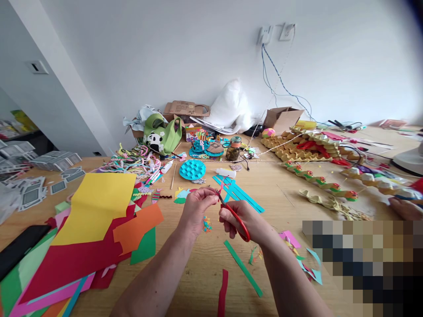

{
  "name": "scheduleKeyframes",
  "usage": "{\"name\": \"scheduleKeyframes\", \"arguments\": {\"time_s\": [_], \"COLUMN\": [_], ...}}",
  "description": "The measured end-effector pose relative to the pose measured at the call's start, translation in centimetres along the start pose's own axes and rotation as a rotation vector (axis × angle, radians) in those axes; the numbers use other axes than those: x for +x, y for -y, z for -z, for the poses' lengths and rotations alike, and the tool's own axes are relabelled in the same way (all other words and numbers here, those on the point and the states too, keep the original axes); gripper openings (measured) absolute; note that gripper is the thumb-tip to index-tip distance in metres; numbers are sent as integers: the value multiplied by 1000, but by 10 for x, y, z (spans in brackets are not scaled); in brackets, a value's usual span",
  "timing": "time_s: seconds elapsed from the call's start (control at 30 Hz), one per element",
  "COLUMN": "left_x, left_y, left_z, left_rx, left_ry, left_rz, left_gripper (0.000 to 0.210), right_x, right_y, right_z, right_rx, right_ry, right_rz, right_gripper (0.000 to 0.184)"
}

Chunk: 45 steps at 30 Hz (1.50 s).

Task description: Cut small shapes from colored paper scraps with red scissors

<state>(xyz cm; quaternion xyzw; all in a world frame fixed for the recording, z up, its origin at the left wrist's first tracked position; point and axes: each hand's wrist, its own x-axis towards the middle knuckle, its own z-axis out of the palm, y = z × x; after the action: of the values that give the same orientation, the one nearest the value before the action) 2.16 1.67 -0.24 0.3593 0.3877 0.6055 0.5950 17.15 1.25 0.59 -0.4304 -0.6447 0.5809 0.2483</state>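
Observation:
My right hand [238,219] grips red-handled scissors [243,230], their blades pointing up and left toward my other fingertips. The fingers of my left hand [201,203] are pinched together right by the blade tips. A thin pinkish-red sliver shows near the blades, too small for me to tell whether it is held. Below and between the hands, tiny orange and blue paper snippets [207,224] lie on the wooden table [185,273]. Nearer to me are a green paper strip [243,268] and a red paper strip [223,293]. Blue paper strips [244,196] lie just beyond.
Coloured paper sheets [99,207] are piled at left, beside a black phone [23,246]. Further back are a blue round piece [192,169], a white bottle [225,172], a glass jar [234,149] and egg-carton strips [320,182]. Another person's hand [406,208] is at right.

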Motion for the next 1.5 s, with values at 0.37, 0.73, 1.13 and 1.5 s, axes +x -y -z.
{"name": "scheduleKeyframes", "arguments": {"time_s": [0.37, 0.73, 1.13, 1.5], "left_x": [1, 1, 1, 1], "left_y": [1, -1, -1, -3], "left_z": [1, 1, 1, 1], "left_rx": [-6, 7, 20, 47], "left_ry": [-14, 6, 3, 21], "left_rz": [-6, -9, -24, -21], "left_gripper": [6, 4, 6, 4], "right_x": [2, 1, -1, -2], "right_y": [1, 0, 2, 2], "right_z": [0, 1, 1, 2], "right_rx": [16, -13, -16, -32], "right_ry": [-10, -2, -6, 10], "right_rz": [-31, -14, -51, -20], "right_gripper": [47, 46, 48, 45]}}
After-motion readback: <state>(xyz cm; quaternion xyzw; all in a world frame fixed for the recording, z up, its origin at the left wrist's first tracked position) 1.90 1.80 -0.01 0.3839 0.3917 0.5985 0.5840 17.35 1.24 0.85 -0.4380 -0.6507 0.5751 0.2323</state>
